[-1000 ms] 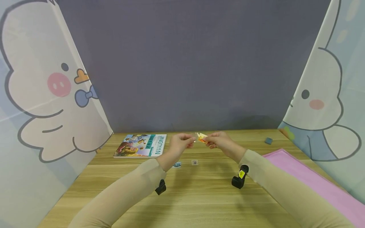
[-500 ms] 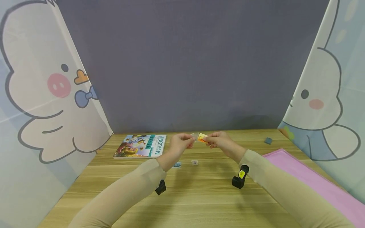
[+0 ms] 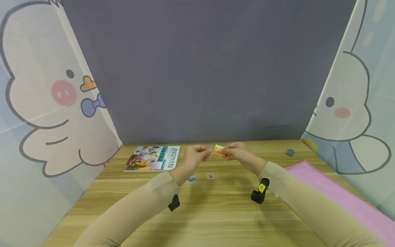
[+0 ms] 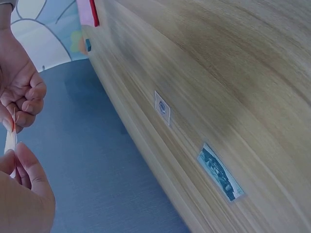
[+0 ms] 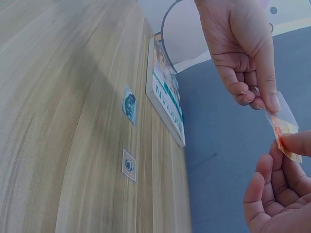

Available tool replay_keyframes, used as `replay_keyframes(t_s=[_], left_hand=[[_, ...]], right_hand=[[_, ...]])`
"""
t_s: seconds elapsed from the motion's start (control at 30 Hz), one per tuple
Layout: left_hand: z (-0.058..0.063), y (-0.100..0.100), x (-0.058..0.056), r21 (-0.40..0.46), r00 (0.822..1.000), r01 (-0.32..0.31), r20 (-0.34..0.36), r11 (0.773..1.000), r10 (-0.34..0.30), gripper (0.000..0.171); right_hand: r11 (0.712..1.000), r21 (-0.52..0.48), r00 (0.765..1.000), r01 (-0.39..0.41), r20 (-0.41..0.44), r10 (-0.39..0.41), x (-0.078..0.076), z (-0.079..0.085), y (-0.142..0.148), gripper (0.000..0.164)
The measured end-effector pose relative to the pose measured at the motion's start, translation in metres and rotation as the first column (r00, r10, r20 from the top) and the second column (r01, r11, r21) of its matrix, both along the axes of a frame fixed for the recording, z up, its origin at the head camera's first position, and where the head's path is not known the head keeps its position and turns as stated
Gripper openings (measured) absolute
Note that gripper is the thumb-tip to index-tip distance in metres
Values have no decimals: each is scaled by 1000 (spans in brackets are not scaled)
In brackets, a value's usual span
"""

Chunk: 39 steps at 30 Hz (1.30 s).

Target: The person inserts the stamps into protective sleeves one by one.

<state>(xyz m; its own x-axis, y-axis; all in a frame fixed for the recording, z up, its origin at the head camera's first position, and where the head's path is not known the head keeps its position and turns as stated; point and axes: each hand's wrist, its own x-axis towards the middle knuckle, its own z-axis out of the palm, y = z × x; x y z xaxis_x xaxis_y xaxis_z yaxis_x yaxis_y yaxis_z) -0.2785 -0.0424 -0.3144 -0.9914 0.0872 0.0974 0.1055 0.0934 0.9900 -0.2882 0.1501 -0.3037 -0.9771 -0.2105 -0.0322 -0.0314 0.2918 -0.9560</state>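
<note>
In the head view, my left hand (image 3: pixel 195 152) and right hand (image 3: pixel 239 152) meet above the far part of the table. My left thumb and fingers pinch a small clear plastic sleeve (image 5: pixel 287 115), seen best in the right wrist view. Between right thumb and fingers I hold a small yellow-orange stamp (image 3: pixel 218 149). The stamp overlaps the sleeve's end; whether it lies inside, I cannot tell. On the table below lie a blue stamp (image 4: pixel 219 172) and a small white-bordered square stamp (image 4: pixel 162 108), both flat.
A colourful book (image 3: pixel 151 158) lies at the back left of the wooden table (image 3: pixel 216 219). A small grey-blue block (image 3: pixel 290 152) sits at the back right, near a pink tray or mat (image 3: pixel 333 195). A dark panel (image 3: pixel 197 68) stands behind.
The clear sleeve, spread and plainly visible between the hands earlier, now barely shows in the head view. The stamp has come slightly closer to my left fingertips. Both arms stay nearly still.
</note>
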Motion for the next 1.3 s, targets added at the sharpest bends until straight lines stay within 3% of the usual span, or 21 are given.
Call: replay_keyframes(t_s=[0.2,0.63,0.83,1.3], left_hand=[[2,-1,2,-15,1000,-1,4,1000,1,21],[1,-1,3,-5,999,31,13,1000,-31,20],[1,-3,3,-2,1000,17,9,1000,-17,21],[-1,-3,1,6,1000,17,3,1000,-17,23]], right_hand=[[999,14,999,-46,-16,47,0,1,0,22],[997,46,997,-62,-43,64,1,5,-1,27],[997,14,996,-77,-49,78,0,3,3,34],[995,-26,994,-92,-60,90,-1,1,3,30]])
